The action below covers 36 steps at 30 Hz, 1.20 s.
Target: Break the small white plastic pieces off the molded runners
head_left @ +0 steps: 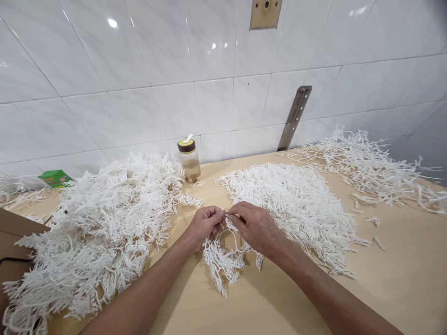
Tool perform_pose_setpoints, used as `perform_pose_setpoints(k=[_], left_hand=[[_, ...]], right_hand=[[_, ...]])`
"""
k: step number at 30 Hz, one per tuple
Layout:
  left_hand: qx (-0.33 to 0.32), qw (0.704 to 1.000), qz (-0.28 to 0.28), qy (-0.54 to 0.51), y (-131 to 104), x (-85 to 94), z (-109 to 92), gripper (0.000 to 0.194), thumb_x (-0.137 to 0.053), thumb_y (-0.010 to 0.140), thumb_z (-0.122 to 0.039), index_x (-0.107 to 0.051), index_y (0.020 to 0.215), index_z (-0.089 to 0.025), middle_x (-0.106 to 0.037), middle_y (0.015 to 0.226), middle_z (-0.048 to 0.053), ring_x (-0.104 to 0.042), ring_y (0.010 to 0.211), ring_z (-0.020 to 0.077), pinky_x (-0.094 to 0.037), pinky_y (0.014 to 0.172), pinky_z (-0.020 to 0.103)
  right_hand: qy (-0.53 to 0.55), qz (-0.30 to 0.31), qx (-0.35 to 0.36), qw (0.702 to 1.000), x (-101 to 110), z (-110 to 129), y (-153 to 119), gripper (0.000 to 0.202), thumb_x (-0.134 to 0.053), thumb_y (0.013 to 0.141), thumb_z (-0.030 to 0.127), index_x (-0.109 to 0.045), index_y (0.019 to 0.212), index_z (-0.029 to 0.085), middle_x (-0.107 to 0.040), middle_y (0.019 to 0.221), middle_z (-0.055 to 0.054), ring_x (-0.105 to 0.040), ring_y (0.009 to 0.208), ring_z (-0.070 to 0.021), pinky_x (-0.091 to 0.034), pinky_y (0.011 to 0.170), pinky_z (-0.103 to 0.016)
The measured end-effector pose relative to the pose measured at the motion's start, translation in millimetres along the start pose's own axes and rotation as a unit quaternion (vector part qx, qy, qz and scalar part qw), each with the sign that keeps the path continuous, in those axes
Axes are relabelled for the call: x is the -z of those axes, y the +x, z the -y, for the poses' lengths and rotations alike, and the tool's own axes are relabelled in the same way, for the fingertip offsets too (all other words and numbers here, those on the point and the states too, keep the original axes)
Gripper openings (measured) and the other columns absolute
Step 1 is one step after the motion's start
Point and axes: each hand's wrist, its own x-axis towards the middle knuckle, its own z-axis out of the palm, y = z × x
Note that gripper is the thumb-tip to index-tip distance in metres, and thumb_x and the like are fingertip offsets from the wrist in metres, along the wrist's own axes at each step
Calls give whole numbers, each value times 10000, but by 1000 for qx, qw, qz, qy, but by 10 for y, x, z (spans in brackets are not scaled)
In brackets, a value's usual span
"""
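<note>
Near the middle of the table, my left hand point(208, 224) pinches a white branching strand point(223, 265) with thumb and forefinger. Close against it, my right hand point(256, 228) is also closed in a pinch on the same piece, fingertips almost touching the left ones. The strand loops down below both hands and ends in frayed, twig-like tufts resting on the tabletop. Its exact point of grip is hidden between the fingertips. Right beside my right hand lies a flat pile of short white branched pieces point(293, 200). A larger fluffy heap of white strands point(115, 223) spreads to the left.
A clear bottle with a dark and yellow lid point(191, 163) stands by the tiled wall. Thin bare white strands point(370, 163) lie at the back right. A green box point(56, 178) sits behind the left heap, and a metal bracket point(295, 118) leans on the wall.
</note>
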Motion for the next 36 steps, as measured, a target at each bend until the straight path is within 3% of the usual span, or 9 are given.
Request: perform_pose_setpoints(k=[21,27,33,36], left_hand=[[-18,998,-34,52,-30,-91,-25,366,-653,776,-490,-505,668,-173,-455,495,-59,-326,397,49,-221,399,193],[-21,998,1,57,-35,-80,0,370,-644,784,-495,-472,678,-184,-371,492,-80,-284,431,57,-200,425,196],[-84,992,-13,92,-10,-56,31,339,-590,846,-471,-488,700,-183,-382,519,-72,-306,462,70,-240,465,207],[-127,984,-27,126,-19,-58,0,327,-574,860,-440,-500,687,-174,-406,556,-56,-332,509,80,-266,498,213]], right_hand=[[-91,20,5,996,-57,19,-26,193,-465,948,163,-630,848,173,-663,814,-40,-584,669,-139,-379,584,-255],[-121,5,-32,992,-132,21,-22,153,-492,905,149,-604,804,174,-653,790,-45,-569,634,-145,-345,559,-261],[-102,-22,-100,989,-153,91,16,133,-536,849,156,-568,726,195,-635,702,-21,-556,616,-152,-332,559,-264],[-107,-40,-95,989,-154,120,28,127,-545,846,173,-570,724,195,-637,688,-24,-560,621,-159,-334,562,-269]])
